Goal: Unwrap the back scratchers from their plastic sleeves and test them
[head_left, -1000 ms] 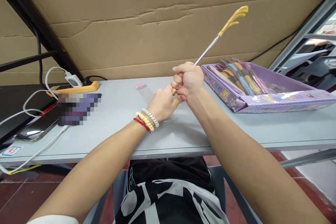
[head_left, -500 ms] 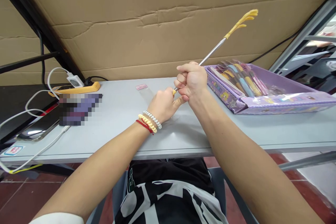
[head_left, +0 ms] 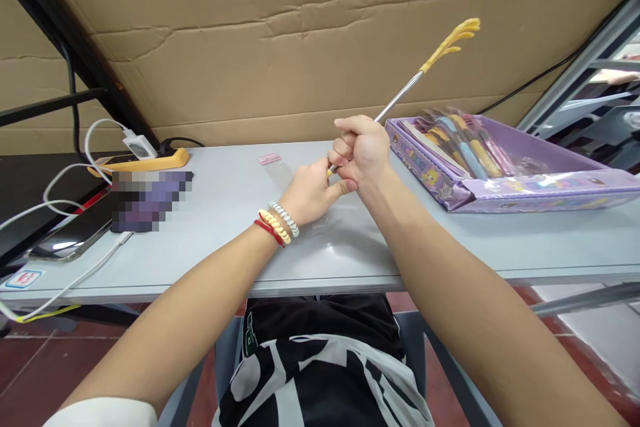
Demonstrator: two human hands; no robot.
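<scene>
In the head view, here's the scratcher [head_left: 406, 89], up above the table [head_left: 225, 180], slanting from near left to far right! Its yellow claw [head_left: 447, 47] splits into several curved prongs against the cardboard [head_left: 225, 87], and below that runs a slim, shiny silver shaft. The right hand [head_left: 367, 150] is wrapped tight round that shaft; the left hand [head_left: 310, 195], just to its left and nearer, is clamped on the yellow butt, a sliver of which peeks out between the two. The fists hide the rest of the grip and part of the shaft. A clear wrapper [head_left: 277, 172] with a pink tab slips under the left hand, its near edge hard to trace. Far left, pixels blur something beside the phone [head_left: 73, 240]; on the right, the purple box [head_left: 545, 201] reaches the picture's edge.
</scene>
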